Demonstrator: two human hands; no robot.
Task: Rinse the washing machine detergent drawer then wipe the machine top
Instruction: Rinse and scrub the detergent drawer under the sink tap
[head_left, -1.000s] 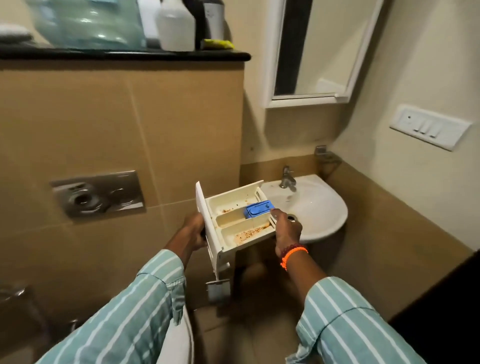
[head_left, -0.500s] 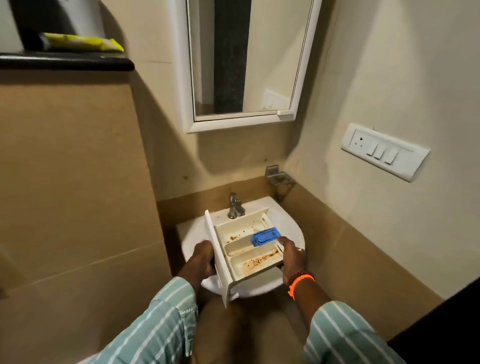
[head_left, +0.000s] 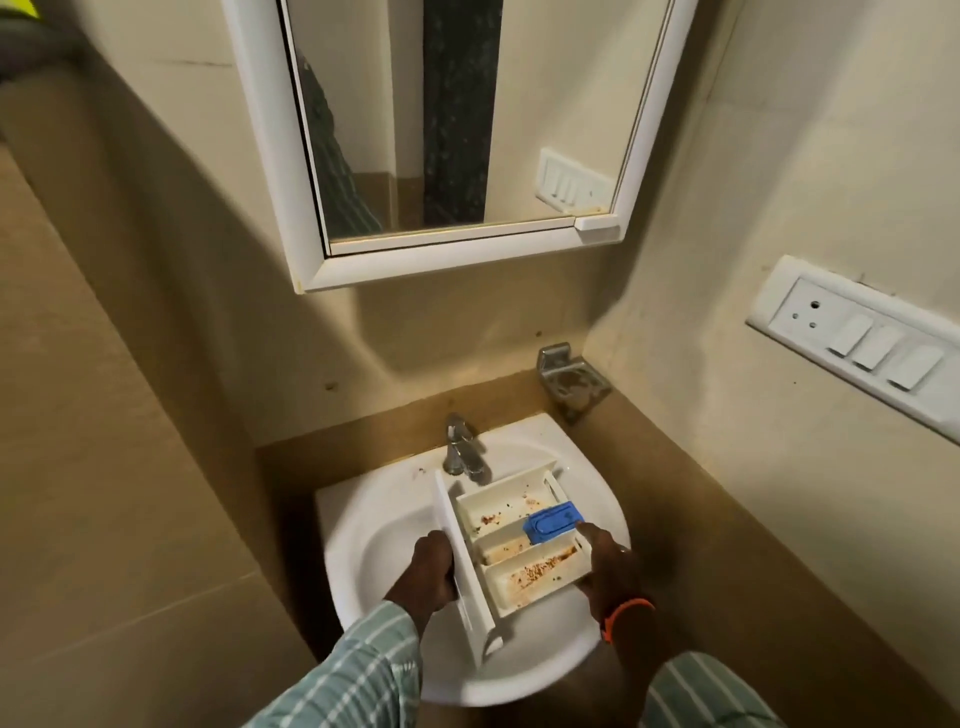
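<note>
A white detergent drawer (head_left: 511, 543) with three compartments, a blue insert (head_left: 551, 524) and brown residue hangs over the white washbasin (head_left: 374, 525). My left hand (head_left: 428, 569) grips the drawer's front panel from the left. My right hand (head_left: 605, 564) holds its right end, thumb on the rim. The chrome tap (head_left: 460, 449) stands just behind the drawer; no water is running. The washing machine is out of view.
A white-framed mirror (head_left: 452, 135) hangs above the basin. A metal soap holder (head_left: 571, 379) sits in the corner to the right. A switch panel (head_left: 862, 343) is on the right wall. Tiled walls close in on both sides.
I have stepped toward the basin and carried the drawer in both hands from its left side to directly over the bowl, below the tap. Both grips are unchanged.
</note>
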